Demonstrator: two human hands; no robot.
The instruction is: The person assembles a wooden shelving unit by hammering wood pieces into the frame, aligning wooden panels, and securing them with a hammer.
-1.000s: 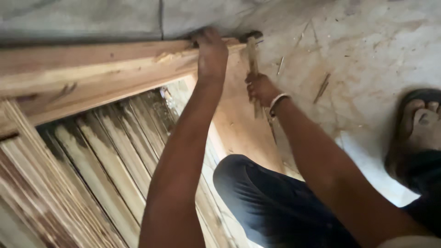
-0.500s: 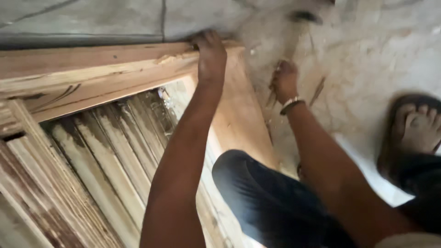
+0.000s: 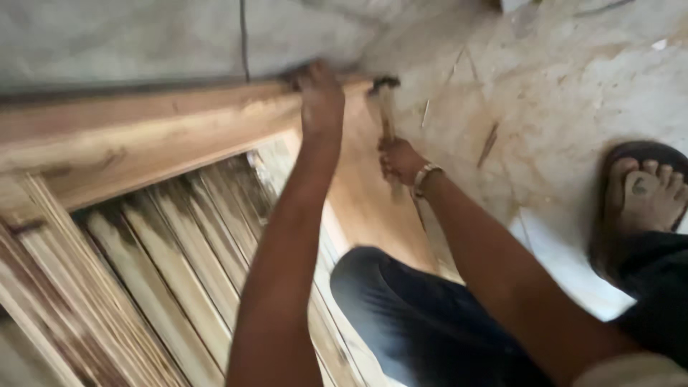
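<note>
Timber door frame (image 3: 143,136) lies flat across the left of the view, its top rail running from the left edge to the upper middle, with a bank of angled slats (image 3: 158,272) set below the rail. Pale stone floor (image 3: 559,93) lies beyond, strewn with wood splinters. Dark-trousered knee (image 3: 423,315) rests against the frame's right stile, and a foot in a dark sandal (image 3: 645,201) stands on the floor to the right.

Change noted: half a second ago the right hand was raised well clear of the frame, out over the floor; it is now back down beside the corner joint, and the hammer head meets the end of the rail. My reading is that a blow is landing on the joint, so the corner is being driven tight.

Left hand (image 3: 320,100) is clamped over the far edge of the rail, fingers curled out of sight, steadying it. Right hand (image 3: 400,159) is clenched round the wooden shaft of the hammer (image 3: 385,100). Hammer head sits just beside the left hand, at the rail's end, above the right fist; motion blur hides whether it touches.
</note>
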